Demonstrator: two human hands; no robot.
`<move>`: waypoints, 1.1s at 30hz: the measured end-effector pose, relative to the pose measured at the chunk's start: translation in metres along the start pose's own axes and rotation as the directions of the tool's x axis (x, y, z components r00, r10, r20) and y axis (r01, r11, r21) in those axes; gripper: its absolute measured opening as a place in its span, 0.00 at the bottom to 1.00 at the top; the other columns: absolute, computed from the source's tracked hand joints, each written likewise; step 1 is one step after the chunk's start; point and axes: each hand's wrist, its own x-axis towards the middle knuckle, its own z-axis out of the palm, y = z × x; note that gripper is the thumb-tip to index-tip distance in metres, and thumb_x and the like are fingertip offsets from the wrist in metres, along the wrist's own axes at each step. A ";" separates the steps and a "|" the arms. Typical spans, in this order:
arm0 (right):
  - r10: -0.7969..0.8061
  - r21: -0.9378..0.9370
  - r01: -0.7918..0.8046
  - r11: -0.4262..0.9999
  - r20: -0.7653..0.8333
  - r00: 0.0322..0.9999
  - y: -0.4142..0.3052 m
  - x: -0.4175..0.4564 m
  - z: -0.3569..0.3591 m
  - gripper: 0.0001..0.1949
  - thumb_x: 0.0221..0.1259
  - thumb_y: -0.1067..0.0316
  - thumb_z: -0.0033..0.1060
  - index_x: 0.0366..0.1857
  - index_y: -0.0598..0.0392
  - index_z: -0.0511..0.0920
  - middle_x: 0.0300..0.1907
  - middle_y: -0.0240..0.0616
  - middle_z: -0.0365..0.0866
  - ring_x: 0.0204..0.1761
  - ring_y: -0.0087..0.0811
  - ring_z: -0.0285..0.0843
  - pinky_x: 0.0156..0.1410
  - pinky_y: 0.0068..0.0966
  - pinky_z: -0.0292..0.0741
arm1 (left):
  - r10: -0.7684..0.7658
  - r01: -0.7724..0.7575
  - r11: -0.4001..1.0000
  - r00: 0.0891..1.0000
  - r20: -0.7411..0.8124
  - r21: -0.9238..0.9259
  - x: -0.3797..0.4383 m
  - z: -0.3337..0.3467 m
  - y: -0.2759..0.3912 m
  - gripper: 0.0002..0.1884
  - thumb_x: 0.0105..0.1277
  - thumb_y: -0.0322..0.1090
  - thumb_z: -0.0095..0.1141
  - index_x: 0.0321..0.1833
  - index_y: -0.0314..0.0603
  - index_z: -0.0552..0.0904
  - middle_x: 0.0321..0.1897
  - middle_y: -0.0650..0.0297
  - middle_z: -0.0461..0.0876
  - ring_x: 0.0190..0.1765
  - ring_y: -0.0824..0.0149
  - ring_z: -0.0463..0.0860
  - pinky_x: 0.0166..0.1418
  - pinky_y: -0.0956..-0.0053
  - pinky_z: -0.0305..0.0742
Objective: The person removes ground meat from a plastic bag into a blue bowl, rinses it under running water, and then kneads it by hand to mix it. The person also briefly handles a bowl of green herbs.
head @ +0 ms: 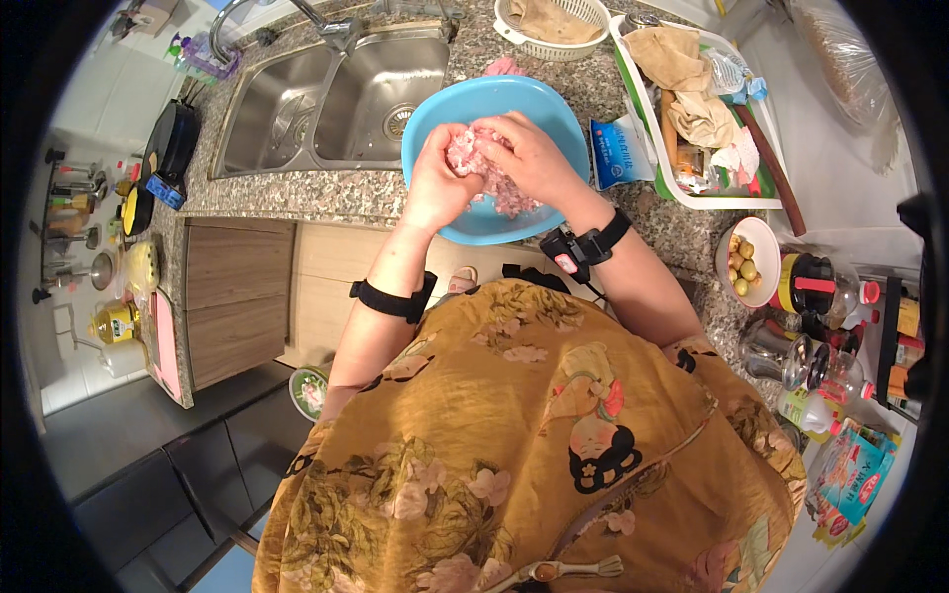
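Note:
A blue plastic basin rests on the speckled stone counter, to the right of the sink. Inside it is a heap of pink ground meat. My left hand and my right hand meet over the basin, fingers curled around a clump of the same meat, which shows between them. More meat lies loose below my hands. Both wrists wear black straps, the right one with a small black device. A blue printed packet lies just right of the basin.
The double steel sink is on the left, a white strainer basket behind the basin. To the right stand a white-rimmed tray with cloths and a wooden stick, a bowl of small round yellowish produce, and several bottles.

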 end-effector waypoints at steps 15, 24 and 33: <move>0.200 -0.072 -0.193 0.979 0.110 0.974 0.019 -0.023 -0.004 0.37 0.50 0.52 0.73 0.64 0.57 0.71 0.64 0.53 0.68 0.64 0.48 0.71 0.68 0.36 0.69 | -0.249 0.232 0.967 0.950 -0.189 -0.106 -0.002 -0.004 -0.006 0.25 0.49 0.26 0.70 0.50 0.36 0.73 0.37 0.61 0.83 0.40 0.70 0.82 0.44 0.75 0.79; -0.091 -0.227 0.069 0.971 -0.090 0.992 0.006 -0.029 0.030 0.24 0.52 0.64 0.69 0.56 0.52 0.77 0.45 0.47 0.75 0.48 0.49 0.76 0.54 0.40 0.74 | -0.372 0.343 0.922 0.914 -0.163 -0.180 -0.002 0.009 -0.021 0.19 0.66 0.35 0.61 0.55 0.33 0.74 0.36 0.60 0.81 0.37 0.72 0.81 0.39 0.78 0.77; 0.071 -0.114 -0.088 0.990 -0.139 0.988 0.028 -0.018 0.017 0.07 0.54 0.70 0.65 0.36 0.54 0.85 0.33 0.44 0.83 0.38 0.43 0.82 0.44 0.34 0.78 | -0.458 0.445 0.827 0.888 0.047 -0.343 -0.014 0.009 0.004 0.30 0.64 0.34 0.64 0.66 0.37 0.65 0.47 0.57 0.79 0.45 0.71 0.81 0.39 0.79 0.79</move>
